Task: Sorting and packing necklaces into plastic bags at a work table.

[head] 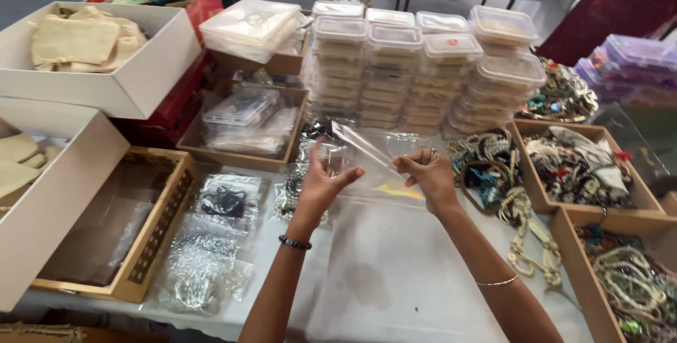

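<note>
I see a clear plastic bag (374,156) held up above the worktop (395,279), my left hand (321,181) and right hand (427,174) each pinching an edge. Stacked plastic boxes (395,68) stand behind; bead necklaces (508,195) lie right.

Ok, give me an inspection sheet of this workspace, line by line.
Surface: table with pale cover, faintly stained near the middle.
Job's things: clear plastic bag, held up between both hands.
Clutter: stacked lidded plastic containers; white box of cloth pouches; wooden trays of beaded jewellery; bagged items.
Hands: left hand and right hand each pinch a bag edge.
Cables: nothing seen.
Surroundings: purple containers at right; another table behind.
</note>
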